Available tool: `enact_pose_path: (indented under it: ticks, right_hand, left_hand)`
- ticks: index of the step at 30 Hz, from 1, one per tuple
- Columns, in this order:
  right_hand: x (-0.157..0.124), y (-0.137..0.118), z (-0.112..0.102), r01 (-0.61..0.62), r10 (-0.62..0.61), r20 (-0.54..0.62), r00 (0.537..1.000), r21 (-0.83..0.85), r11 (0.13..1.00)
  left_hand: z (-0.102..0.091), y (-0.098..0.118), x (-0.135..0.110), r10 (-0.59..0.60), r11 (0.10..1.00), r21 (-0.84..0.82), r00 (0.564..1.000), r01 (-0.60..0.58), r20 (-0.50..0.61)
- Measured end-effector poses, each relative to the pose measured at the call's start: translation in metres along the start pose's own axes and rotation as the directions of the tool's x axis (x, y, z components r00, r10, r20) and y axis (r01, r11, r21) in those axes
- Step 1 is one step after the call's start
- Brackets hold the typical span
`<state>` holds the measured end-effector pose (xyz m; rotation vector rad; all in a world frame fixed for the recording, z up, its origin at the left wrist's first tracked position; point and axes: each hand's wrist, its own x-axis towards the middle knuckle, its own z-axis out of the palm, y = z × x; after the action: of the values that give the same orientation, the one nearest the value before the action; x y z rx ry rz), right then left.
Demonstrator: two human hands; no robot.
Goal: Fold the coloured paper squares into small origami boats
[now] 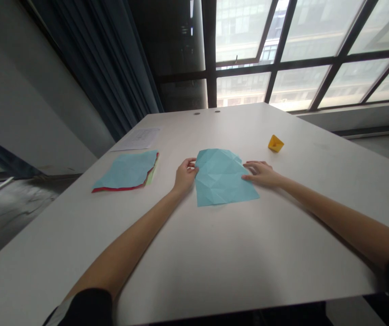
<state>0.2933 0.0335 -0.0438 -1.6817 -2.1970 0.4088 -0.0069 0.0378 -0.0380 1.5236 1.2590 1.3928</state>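
A creased light-blue paper sheet (pixel 222 177) lies flat on the white table (pixel 214 253) in front of me. My left hand (pixel 184 174) pinches the sheet's left edge between thumb and fingers. On the sheet's right edge rests my right hand (pixel 260 172), its fingers stretched out flat and pressing the paper down. Both forearms reach out over the table.
A stack of coloured paper sheets (pixel 128 171), blue on top with red and green edges showing, lies to the left. A white printed sheet (pixel 139 138) sits behind it. A small folded yellow paper shape (pixel 276 143) stands at the right. Windows and a dark curtain are beyond the table.
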Motion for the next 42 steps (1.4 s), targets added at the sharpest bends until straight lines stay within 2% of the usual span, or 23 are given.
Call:
enact_pose_path:
  ticks: [3,6,8,13,17,21,24,30,34,38,42]
  right_hand:
    - [0.003,0.001,0.0,-0.001,-0.001,0.005,1.0,0.346,0.938]
    - [0.004,-0.002,0.0,-0.049,0.042,0.026,0.999,0.631,0.774]
    - [0.004,-0.006,-0.001,-0.061,0.071,0.014,0.997,0.695,0.716]
    - [0.002,-0.01,-0.003,-0.05,0.107,-0.035,0.994,0.719,0.694]
    - [0.004,-0.005,-0.002,-0.041,0.106,-0.042,0.993,0.738,0.674]
    - [0.007,0.004,0.0,0.011,0.029,-0.044,0.999,0.714,0.7]
    - [0.009,0.01,0.0,0.055,-0.017,-0.064,0.998,0.653,0.756]
    - [0.01,0.019,0.0,0.072,-0.041,-0.077,0.996,0.472,0.879]
    - [0.01,0.02,-0.002,0.189,-0.167,-0.098,0.981,0.304,0.934]
    - [0.008,0.011,-0.008,0.275,-0.26,-0.113,0.959,0.151,0.95]
    - [0.0,-0.01,-0.014,0.329,-0.332,-0.046,0.942,-0.065,0.942]
  left_hand:
    - [-0.001,-0.001,0.001,0.025,1.0,0.003,1.0,-0.025,-0.016]
    - [-0.001,-0.001,0.001,0.002,1.0,-0.015,1.0,-0.001,0.023]
    - [0.0,-0.001,0.0,-0.041,0.997,-0.056,0.995,0.045,0.087]
    - [0.003,0.0,-0.004,-0.119,0.977,-0.144,0.961,0.158,0.251]
    - [0.003,0.001,-0.006,-0.147,0.974,-0.135,0.96,0.182,0.237]
    - [0.001,-0.001,-0.003,-0.148,0.974,-0.139,0.969,0.177,0.198]
    - [0.0,-0.007,0.002,-0.099,0.987,-0.104,0.976,0.121,0.194]
    - [-0.005,-0.006,0.002,0.018,0.98,0.186,0.966,-0.068,0.257]
    - [-0.008,0.004,-0.004,0.151,0.884,0.377,0.932,-0.277,0.331]
    - [-0.005,0.011,-0.009,0.138,0.748,0.552,0.9,-0.368,0.414]
    - [0.004,0.023,-0.018,0.127,0.589,0.672,0.873,-0.449,0.472]
